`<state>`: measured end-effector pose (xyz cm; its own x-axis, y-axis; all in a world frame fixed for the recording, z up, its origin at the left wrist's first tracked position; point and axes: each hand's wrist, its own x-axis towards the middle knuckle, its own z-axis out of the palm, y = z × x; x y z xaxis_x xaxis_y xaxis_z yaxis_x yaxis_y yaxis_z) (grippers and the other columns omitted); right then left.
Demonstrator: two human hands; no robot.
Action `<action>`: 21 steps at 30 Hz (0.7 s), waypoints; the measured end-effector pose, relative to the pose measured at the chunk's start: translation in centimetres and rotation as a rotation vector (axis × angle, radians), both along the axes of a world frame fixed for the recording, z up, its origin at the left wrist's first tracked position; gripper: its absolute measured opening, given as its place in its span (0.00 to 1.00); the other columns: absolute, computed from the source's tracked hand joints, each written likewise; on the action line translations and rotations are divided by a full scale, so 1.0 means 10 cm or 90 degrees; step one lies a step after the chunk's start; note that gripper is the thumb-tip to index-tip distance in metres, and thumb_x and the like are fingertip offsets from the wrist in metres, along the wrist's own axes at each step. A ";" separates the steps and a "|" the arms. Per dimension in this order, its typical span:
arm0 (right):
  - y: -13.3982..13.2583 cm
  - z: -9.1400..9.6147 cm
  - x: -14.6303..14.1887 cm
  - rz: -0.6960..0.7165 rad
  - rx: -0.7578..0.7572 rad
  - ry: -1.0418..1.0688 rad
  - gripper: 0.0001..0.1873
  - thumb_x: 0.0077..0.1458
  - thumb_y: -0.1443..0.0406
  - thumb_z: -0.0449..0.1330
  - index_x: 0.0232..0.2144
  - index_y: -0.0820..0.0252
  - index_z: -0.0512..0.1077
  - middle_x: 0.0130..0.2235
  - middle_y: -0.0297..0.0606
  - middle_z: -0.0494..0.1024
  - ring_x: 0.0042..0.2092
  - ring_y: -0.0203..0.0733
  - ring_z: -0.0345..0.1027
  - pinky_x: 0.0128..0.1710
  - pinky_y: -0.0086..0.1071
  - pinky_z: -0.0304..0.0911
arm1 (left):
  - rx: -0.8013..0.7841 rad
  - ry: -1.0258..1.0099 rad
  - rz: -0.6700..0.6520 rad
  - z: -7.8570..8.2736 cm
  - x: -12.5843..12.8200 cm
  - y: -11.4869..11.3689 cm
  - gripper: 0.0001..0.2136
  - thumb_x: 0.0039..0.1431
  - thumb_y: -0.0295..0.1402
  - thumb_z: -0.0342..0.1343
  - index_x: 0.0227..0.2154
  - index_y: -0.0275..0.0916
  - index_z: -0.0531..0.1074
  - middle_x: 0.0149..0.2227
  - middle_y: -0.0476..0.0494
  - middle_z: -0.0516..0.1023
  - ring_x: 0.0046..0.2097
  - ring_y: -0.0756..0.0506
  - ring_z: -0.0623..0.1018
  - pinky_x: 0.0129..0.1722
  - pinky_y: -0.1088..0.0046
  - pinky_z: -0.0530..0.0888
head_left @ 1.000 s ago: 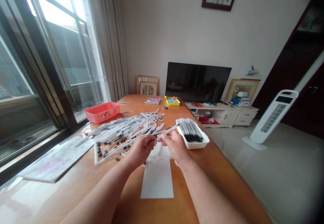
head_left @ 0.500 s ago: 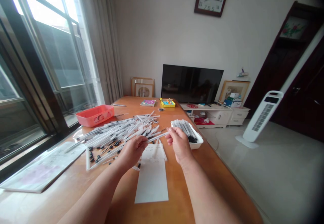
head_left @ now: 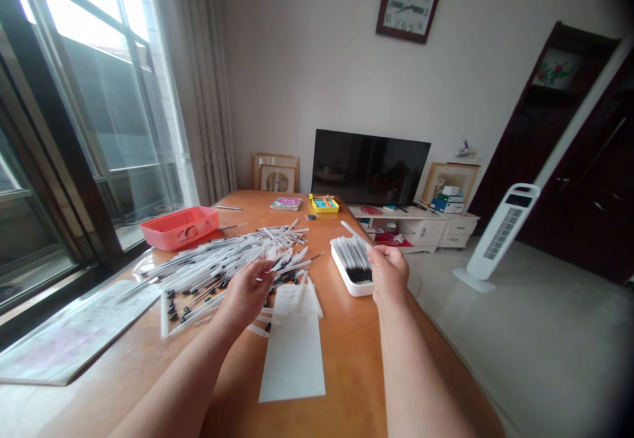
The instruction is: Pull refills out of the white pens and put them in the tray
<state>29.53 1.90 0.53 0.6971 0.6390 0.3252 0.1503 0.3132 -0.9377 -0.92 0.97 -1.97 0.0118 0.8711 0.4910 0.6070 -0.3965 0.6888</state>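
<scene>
glossy wooden table, smooth plastic pens, matt paper sheet.

The left hand is bare. Behind it, a narrow wrist joins a smooth, bare left forearm that broadens away from the hand. The right hand is bare too, with a smooth, uncovered right forearm tapering toward it.

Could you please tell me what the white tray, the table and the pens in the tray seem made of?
White tray: probably plastic, smooth, evenly coloured with rounded corners.
Table: perhaps varnished wood, orange-brown and glossy, reflecting light; laminate is possible.
Pens: likely plastic, their barrels whitish and translucent.
</scene>
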 end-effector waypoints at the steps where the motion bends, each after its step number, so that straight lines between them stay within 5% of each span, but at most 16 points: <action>1: 0.02 -0.03 0.05 -0.022 -0.006 -0.021 0.13 0.47 0.59 0.63 0.35 0.59 0.72 0.30 0.35 0.78 0.32 0.41 0.71 0.34 0.32 0.64 | 0.002 -0.003 0.002 0.00 0.00 0.00 0.18 0.60 0.45 0.55 0.45 0.38 0.77 0.43 0.39 0.82 0.42 0.42 0.80 0.42 0.68 0.76; 5: 0.05 -0.11 0.15 -0.079 -0.065 -0.124 0.10 0.46 0.59 0.62 0.32 0.57 0.74 0.32 0.39 0.80 0.34 0.46 0.72 0.37 0.34 0.64 | 0.006 -0.006 0.005 -0.01 -0.04 0.03 0.18 0.60 0.45 0.55 0.44 0.38 0.78 0.42 0.39 0.82 0.42 0.42 0.81 0.41 0.68 0.76; 11: 0.02 -0.14 0.11 -0.134 -0.284 -0.335 0.10 0.51 0.59 0.58 0.34 0.53 0.76 0.33 0.39 0.80 0.36 0.48 0.72 0.34 0.34 0.61 | 0.006 -0.007 0.000 -0.03 -0.08 0.04 0.17 0.60 0.45 0.55 0.42 0.38 0.78 0.41 0.39 0.82 0.41 0.42 0.80 0.40 0.68 0.75; 21: 0.06 -0.20 0.12 -0.132 -0.296 -0.399 0.10 0.50 0.62 0.58 0.34 0.54 0.77 0.34 0.40 0.80 0.37 0.48 0.71 0.34 0.34 0.59 | 0.005 -0.018 0.014 -0.05 -0.13 0.05 0.17 0.60 0.46 0.54 0.41 0.40 0.78 0.42 0.40 0.82 0.41 0.42 0.81 0.42 0.68 0.75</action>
<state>30.74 2.46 -1.43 0.5931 0.6825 0.4272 0.7034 -0.1811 -0.6873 -2.21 1.47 -2.47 -0.0214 0.8672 0.4975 0.5957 -0.3885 0.7030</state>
